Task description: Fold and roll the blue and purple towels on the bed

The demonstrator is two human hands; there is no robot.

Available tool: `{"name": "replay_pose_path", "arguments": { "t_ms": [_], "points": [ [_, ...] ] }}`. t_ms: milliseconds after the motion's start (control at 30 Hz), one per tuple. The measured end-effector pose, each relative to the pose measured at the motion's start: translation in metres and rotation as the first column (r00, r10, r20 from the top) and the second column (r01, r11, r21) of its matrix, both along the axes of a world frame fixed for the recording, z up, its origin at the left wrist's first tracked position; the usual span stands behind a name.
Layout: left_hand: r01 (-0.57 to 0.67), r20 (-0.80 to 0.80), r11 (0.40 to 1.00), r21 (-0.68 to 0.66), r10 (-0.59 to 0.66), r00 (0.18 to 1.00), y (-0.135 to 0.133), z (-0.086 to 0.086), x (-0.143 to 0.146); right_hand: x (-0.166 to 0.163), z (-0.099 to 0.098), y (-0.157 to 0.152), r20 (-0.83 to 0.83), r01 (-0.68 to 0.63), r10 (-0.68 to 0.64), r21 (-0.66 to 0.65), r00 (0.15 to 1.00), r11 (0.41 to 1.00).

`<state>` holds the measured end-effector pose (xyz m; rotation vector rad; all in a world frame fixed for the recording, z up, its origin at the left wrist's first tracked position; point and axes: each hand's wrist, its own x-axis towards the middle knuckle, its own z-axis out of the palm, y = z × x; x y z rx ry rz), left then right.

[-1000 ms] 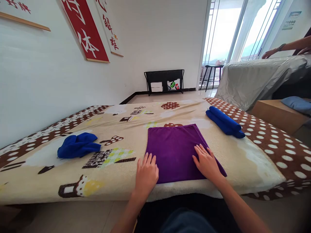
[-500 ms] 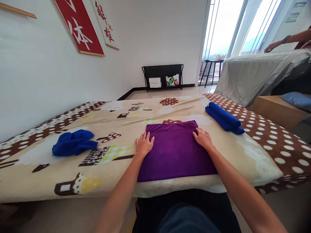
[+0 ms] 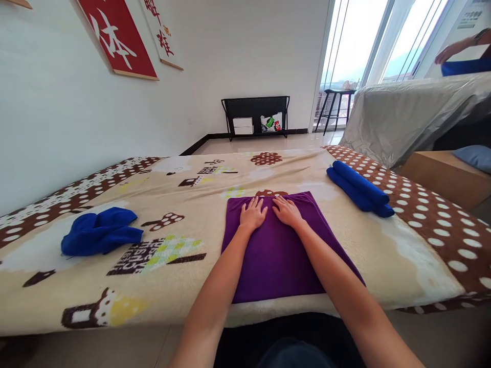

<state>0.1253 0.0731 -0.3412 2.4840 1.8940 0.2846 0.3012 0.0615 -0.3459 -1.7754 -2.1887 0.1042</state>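
A purple towel (image 3: 276, 266) lies flat as a rough square at the near edge of the bed's patterned blanket (image 3: 199, 204). My left hand (image 3: 253, 213) rests palm down on the far part of the towel, fingers stretched out. Close beside it, my right hand (image 3: 287, 210) also lies flat on the purple cloth, fingers extended. Neither hand grips anything. To the left sits a crumpled blue towel (image 3: 100, 231). On the right is a rolled or folded blue towel (image 3: 359, 189). Both blue towels are apart from my hands.
Beyond the bed stands a black rack (image 3: 256, 113) against the wall. A plastic-covered piece of furniture (image 3: 406, 110) and a cardboard box (image 3: 448, 174) are at the right. Another person's hand (image 3: 454, 50) is above a blue cloth (image 3: 466, 67) there.
My hands have slid inward from the purple towel's sides to its far middle. At the right, a blue cloth has appeared by the other person's hand. The view has shifted slightly.
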Motion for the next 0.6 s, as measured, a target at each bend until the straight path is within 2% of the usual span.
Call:
{"name": "replay_pose_path", "arguments": {
  "t_ms": [133, 200, 333, 400, 467, 533, 600],
  "points": [
    [-0.181, 0.027, 0.983, -0.009, 0.181, 0.983, 0.009, 0.000, -0.049, 0.066, -0.003, 0.000, -0.005, 0.188, -0.188, -0.017, 0.982, 0.982],
    [-0.230, 0.030, 0.973, -0.010, 0.230, 0.973, 0.006, 0.001, -0.067, 0.090, -0.005, -0.006, -0.005, 0.250, -0.250, -0.027, 0.968, 0.968],
    [-0.225, 0.016, 0.974, -0.013, 0.225, 0.974, -0.013, 0.004, -0.076, 0.099, -0.004, -0.024, -0.005, 0.283, -0.283, 0.005, 0.959, 0.959],
    [-0.208, 0.002, 0.978, -0.005, 0.208, 0.978, -0.029, 0.007, -0.069, 0.088, 0.000, -0.036, -0.005, 0.252, -0.252, 0.047, 0.968, 0.966],
    [-0.163, -0.016, 0.986, 0.016, 0.164, 0.986, -0.051, 0.011, -0.057, 0.071, 0.005, -0.052, 0.003, 0.161, -0.162, 0.077, 0.987, 0.984],
    [-0.059, -0.034, 0.998, 0.029, 0.060, 0.998, -0.079, 0.013, -0.042, 0.052, 0.009, -0.077, 0.022, 0.004, -0.005, 0.078, 1.000, 0.997],
    [0.086, -0.046, 0.996, 0.021, -0.085, 0.995, -0.113, 0.014, -0.030, 0.034, 0.011, -0.110, 0.044, -0.170, 0.167, 0.063, 0.985, 0.983]
  ]
}}
